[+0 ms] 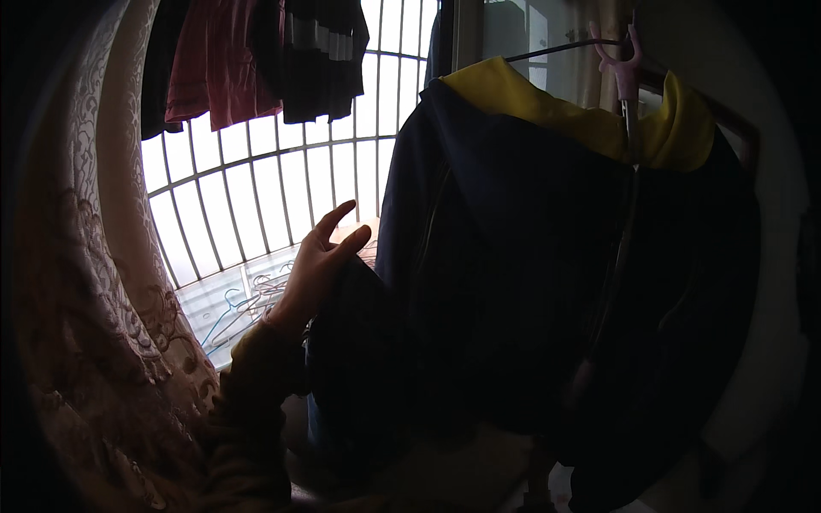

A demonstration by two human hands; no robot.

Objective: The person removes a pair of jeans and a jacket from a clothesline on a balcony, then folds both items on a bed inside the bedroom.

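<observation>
My left hand is raised, its visible finger and thumb spread apart, at the left edge of a dark zip-up jacket. Its other fingers are hidden; whether it touches the cloth is unclear. The jacket has a yellow hood lining and hangs before me on a dark hanger. A pink forked pole head stands at the hanger's middle, its shiny shaft running down the jacket's front. Near its lower end is a dim pinkish part, too dark to identify. No right hand can be made out.
Patterned curtains hang at the left. Dark and red garments hang high before a barred window. Several wire hangers lie on the ledge below it. A glass pane is behind the jacket.
</observation>
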